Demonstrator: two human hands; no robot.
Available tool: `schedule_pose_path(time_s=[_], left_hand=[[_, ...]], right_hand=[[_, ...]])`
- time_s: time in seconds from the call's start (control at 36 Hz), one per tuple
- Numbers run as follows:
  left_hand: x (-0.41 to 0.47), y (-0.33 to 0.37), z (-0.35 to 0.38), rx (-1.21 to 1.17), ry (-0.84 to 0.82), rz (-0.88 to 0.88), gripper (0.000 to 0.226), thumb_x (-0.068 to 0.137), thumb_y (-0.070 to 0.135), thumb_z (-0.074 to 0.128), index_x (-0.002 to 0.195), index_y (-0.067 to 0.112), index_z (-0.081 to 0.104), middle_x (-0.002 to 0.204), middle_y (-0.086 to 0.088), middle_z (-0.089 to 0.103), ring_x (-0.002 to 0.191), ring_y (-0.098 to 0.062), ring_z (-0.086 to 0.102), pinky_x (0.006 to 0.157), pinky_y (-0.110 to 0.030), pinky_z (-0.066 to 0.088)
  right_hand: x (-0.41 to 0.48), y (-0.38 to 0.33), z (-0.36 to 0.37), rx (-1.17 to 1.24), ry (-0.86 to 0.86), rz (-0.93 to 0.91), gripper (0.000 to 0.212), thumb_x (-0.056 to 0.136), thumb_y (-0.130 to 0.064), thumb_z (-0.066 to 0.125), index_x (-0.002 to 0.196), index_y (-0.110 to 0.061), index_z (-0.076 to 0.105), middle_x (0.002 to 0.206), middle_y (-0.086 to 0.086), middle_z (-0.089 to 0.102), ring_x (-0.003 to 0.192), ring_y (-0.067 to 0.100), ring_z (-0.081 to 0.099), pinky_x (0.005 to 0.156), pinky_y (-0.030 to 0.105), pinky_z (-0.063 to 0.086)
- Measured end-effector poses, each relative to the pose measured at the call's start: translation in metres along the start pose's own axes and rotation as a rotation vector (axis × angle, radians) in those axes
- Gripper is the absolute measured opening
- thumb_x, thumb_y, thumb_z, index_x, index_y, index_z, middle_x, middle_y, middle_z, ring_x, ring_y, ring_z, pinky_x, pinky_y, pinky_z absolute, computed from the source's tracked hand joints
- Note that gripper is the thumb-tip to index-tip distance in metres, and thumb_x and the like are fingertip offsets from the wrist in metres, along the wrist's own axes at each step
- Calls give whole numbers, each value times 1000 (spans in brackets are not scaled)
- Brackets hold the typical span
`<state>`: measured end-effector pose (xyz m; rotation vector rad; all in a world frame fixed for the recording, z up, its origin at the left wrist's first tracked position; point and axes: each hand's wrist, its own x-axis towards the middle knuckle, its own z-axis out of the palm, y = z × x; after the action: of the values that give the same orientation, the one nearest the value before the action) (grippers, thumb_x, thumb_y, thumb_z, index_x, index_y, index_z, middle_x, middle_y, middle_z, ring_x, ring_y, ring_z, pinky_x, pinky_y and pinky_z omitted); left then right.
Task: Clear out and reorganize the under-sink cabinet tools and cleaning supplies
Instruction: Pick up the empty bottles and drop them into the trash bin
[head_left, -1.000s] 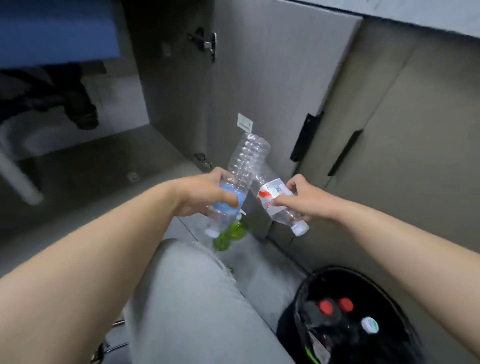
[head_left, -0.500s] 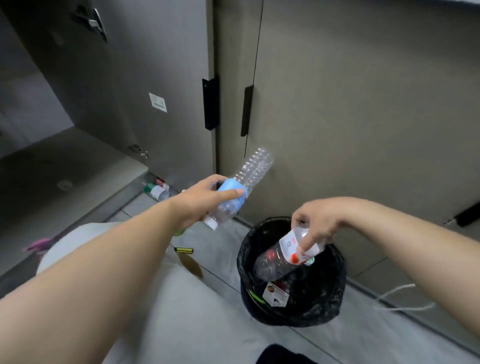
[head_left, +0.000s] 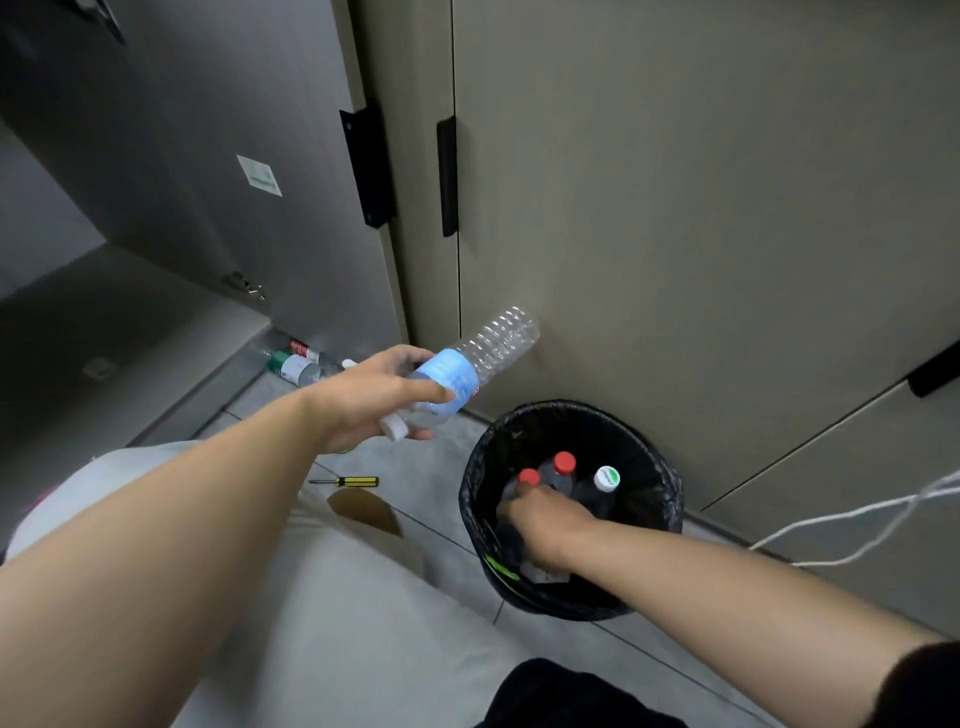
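My left hand grips a clear empty bottle with a blue label; it is held tilted above the floor, white cap down-left, to the left of the bin. A black-lined trash bin stands against the closed cabinet doors. Inside it are two red-capped bottles and a white-capped bottle. My right hand reaches down into the bin. Its fingers are hidden, so whether it still holds the red-and-white-label bottle cannot be made out.
Two bottles lie on the floor by the open cabinet door. A yellow-and-black screwdriver and a brown patch are on the tiles near my grey-trousered knee. A white cable hangs at the right.
My view turned right from the open cabinet to the bin. My right hand lowered the red-and-white-label bottle from above the rim deep into the bin. The left hand kept its bottle.
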<state>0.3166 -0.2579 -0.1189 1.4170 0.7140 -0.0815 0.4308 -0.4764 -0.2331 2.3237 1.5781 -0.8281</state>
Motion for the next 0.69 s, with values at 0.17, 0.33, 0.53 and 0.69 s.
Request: schedule_pose_path(time_s=[0.17, 0.33, 0.53, 0.69], left_hand=[[-2, 4, 3, 38, 64, 53, 51, 77, 22, 88, 121, 16, 63, 114, -13, 73, 99, -31, 74, 73, -30, 59], [-4, 7, 1, 90, 129, 141, 42, 73, 27, 90, 112, 23, 75, 106, -11, 76, 92, -24, 76, 71, -24, 60], [1, 8, -7, 192, 377, 267, 59, 52, 57, 95, 100, 37, 66, 90, 8, 74, 67, -11, 68, 73, -39, 61], [-4, 14, 5, 129, 336, 407, 47, 65, 30, 95, 104, 26, 69, 96, 1, 76, 86, -9, 71, 81, -27, 58]], right_hand=[[12, 6, 14, 66, 62, -17, 45, 88, -1, 53, 130, -17, 57, 129, 16, 56, 112, 39, 59, 88, 43, 53], [12, 16, 14, 152, 113, -23, 31, 86, -11, 61, 116, -19, 56, 117, 9, 58, 97, 34, 60, 70, 38, 52], [-7, 24, -46, 138, 316, -96, 36, 80, -62, 59, 83, -26, 58, 82, -11, 64, 76, 14, 62, 64, 30, 51], [-26, 8, -124, 451, 853, -308, 24, 89, -48, 62, 81, -25, 60, 71, -6, 53, 61, 12, 51, 60, 34, 48]])
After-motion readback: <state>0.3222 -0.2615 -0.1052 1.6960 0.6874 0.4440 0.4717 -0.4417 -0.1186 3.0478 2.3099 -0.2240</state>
